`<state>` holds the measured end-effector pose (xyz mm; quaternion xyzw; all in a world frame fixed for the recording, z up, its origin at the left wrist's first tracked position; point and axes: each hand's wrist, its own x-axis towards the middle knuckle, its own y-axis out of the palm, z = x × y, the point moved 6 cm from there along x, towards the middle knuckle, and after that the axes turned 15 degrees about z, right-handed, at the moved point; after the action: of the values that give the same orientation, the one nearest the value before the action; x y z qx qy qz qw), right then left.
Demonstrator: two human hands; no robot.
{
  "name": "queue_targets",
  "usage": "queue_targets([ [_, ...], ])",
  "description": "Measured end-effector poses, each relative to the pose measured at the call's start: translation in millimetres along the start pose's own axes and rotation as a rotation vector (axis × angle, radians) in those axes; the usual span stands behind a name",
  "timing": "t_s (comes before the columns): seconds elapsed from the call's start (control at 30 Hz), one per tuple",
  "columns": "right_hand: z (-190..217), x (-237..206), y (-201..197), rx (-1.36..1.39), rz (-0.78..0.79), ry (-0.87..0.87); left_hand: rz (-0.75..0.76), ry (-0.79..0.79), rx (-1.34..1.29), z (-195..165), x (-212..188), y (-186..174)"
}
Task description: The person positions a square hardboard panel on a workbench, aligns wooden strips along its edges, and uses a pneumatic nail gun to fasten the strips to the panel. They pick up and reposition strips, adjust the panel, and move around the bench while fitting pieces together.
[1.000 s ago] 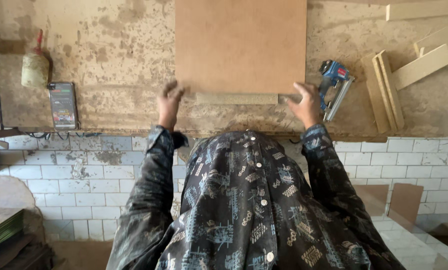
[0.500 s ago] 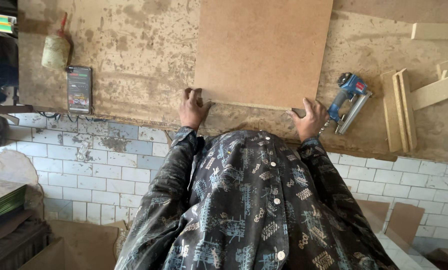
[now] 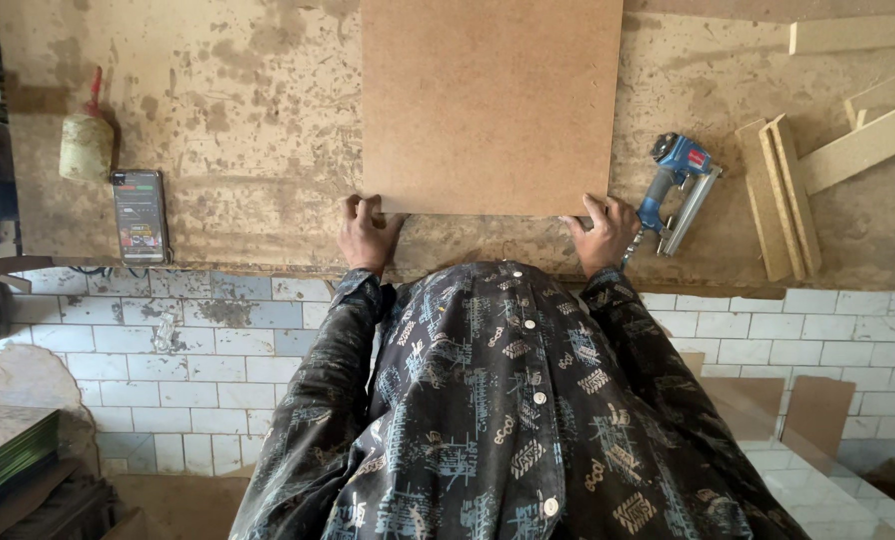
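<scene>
Stiff, light flat board (image 3: 491, 105): left hand (image 3: 366, 232) and right hand (image 3: 604, 230) fingers curled, pinching near-edge corners on bench (image 3: 218, 130).

Bench top (image 3: 248, 150): bare, stained stretch at 9 to 10 o'clock of the brown board (image 3: 493, 100), open from the board's left edge out to the phone (image 3: 140, 215) and the glue bottle (image 3: 86, 140), which stand one above the other near the bench's left end.

At 3 o'clock of the board: narrow bare strip, then the blue nail gun (image 3: 678, 185), lying just beside the right hand (image 3: 603, 232) at its 2 o'clock. Past the gun, a pile of wood offcuts (image 3: 783, 195) blocks 3 to 2 o'clock; more strips (image 3: 858, 145) fill the far right.

At 6 o'clock: thin bare margin between the board's near edge and the bench lip, held at each end by the left hand (image 3: 366, 232) and right hand.
</scene>
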<state>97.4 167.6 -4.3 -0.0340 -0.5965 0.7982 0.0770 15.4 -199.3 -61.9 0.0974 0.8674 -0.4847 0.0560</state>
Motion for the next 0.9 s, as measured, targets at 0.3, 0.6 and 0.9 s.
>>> queue_targets([
  [0.3,-35.2,1.2,-3.5,-0.156,-0.085,0.086,-0.034,-0.008,0.008,-5.8,-5.2,-4.9],
  [0.6,-108.8,20.5,-9.2,0.128,0.031,0.594,0.099,-0.063,0.103,1.8,-2.3,4.7],
  [0.9,-18.6,4.0,24.3,1.057,0.702,0.285,0.082,-0.082,0.003,3.7,-4.7,0.7],
])
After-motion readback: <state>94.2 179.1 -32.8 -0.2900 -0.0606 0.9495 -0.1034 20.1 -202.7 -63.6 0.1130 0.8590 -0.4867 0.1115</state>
